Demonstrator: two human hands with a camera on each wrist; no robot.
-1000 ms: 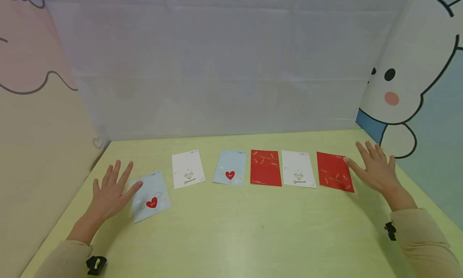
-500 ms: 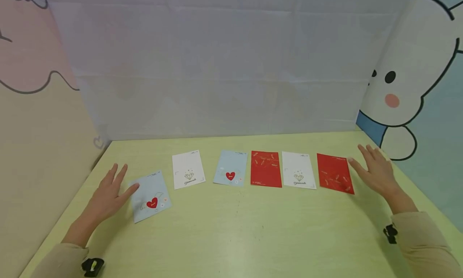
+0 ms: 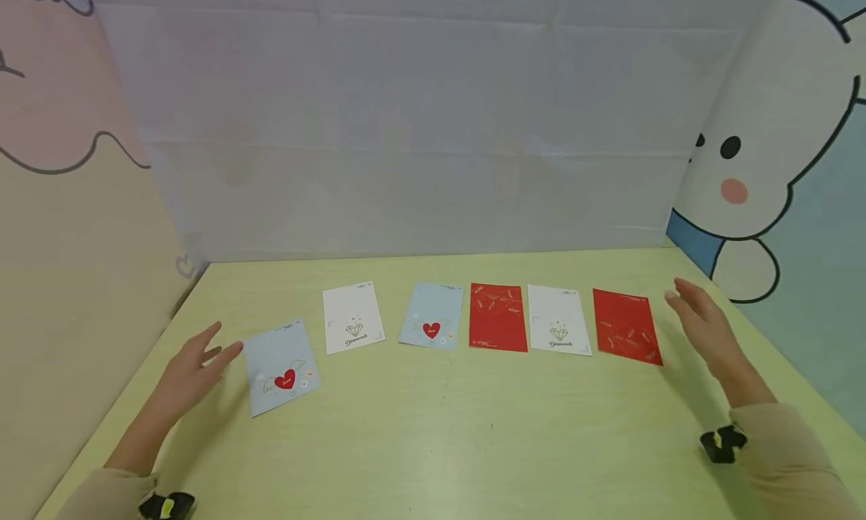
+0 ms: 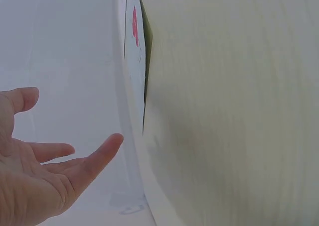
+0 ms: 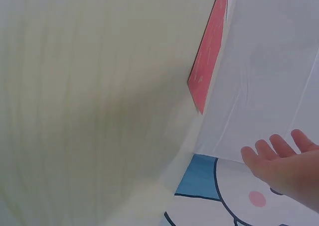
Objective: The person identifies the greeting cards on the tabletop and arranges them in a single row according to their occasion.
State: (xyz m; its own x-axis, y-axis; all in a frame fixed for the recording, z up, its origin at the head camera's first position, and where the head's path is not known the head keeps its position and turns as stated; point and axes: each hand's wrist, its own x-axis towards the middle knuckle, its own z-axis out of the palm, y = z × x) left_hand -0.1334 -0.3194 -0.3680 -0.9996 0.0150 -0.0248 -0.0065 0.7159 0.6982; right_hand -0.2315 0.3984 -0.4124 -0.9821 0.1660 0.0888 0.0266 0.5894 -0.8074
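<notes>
- The table (image 3: pixel 433 445) has a pale yellow-green top that fills the lower half of the head view.
- Six cards lie flat on it in a rough row.
- From 9 o'clock to 3 o'clock: a tilted blue heart card (image 3: pixel 280 367), a white diamond card (image 3: pixel 352 317), a second blue heart card (image 3: pixel 431 315), a red card (image 3: pixel 498 316), a second white diamond card (image 3: pixel 558 318), and a second red card (image 3: pixel 625 326).
- The two middle cards nearly touch.
</notes>
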